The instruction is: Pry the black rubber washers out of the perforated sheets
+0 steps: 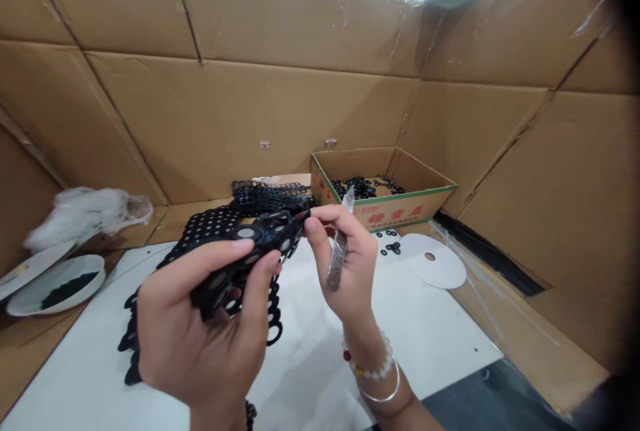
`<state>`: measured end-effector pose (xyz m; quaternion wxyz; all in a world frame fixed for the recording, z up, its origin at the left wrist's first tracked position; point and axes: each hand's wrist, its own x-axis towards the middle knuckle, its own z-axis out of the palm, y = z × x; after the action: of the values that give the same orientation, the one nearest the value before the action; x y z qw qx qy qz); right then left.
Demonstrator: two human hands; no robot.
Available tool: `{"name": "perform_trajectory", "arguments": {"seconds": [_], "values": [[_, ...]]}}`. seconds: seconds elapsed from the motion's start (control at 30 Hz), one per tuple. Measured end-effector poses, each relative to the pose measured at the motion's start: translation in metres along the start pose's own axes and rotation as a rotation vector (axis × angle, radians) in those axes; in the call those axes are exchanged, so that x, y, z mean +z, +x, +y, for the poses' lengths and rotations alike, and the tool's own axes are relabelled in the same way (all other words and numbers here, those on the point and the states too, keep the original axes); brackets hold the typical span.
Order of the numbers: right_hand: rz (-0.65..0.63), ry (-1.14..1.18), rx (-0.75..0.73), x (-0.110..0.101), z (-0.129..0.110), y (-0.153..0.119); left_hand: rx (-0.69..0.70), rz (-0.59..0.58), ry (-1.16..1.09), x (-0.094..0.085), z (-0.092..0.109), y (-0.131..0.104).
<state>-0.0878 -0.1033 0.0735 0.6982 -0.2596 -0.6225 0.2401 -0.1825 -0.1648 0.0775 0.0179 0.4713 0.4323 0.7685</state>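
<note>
My left hand (210,324) is closed round a bunched part of a black sheet with rows of round holes (267,234), thumb and forefinger pressing it from both sides. The rest of that sheet drapes behind and below the hand onto the white table. My right hand (345,251) pinches the sheet's far right tip between thumb and forefinger. Against its palm lies a slim grey tool with a pointed end (339,251), seemingly wrapped in clear film, tip upward; I cannot tell its exact kind. The small piece between the right fingertips is mostly hidden.
Beyond the hands stands a low cardboard box (400,214) with many small black rings in it. Several loose rings (394,248) and a white disc with a hole (440,271) lie at right. A white bowl (95,284) holds dark material at left, near crumpled plastic (95,214). Cardboard walls surround the table.
</note>
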Motion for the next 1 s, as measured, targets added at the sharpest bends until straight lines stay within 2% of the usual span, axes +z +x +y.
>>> {"name": "perform_trajectory", "arguments": {"seconds": [0.1,0.17,0.3,0.43,0.6,1.0], "values": [[-0.024,0.068,0.063,-0.001,0.000,0.001,0.030,0.103,0.087,0.010,0.010,0.001],[-0.064,0.075,0.077,-0.001,0.001,0.001,-0.007,0.099,0.051,0.013,0.013,0.003],[-0.106,0.046,0.091,-0.002,0.002,0.001,0.044,0.082,-0.030,0.008,0.005,0.007],[-0.109,0.049,0.058,-0.002,-0.002,0.001,-0.077,0.125,0.010,0.002,-0.001,0.012],[-0.107,0.043,0.068,-0.004,-0.005,0.002,-0.242,0.058,-0.046,0.002,-0.001,0.017],[-0.098,0.055,0.051,-0.003,-0.007,0.002,-0.319,-0.020,-0.120,-0.001,-0.007,0.017]]}}
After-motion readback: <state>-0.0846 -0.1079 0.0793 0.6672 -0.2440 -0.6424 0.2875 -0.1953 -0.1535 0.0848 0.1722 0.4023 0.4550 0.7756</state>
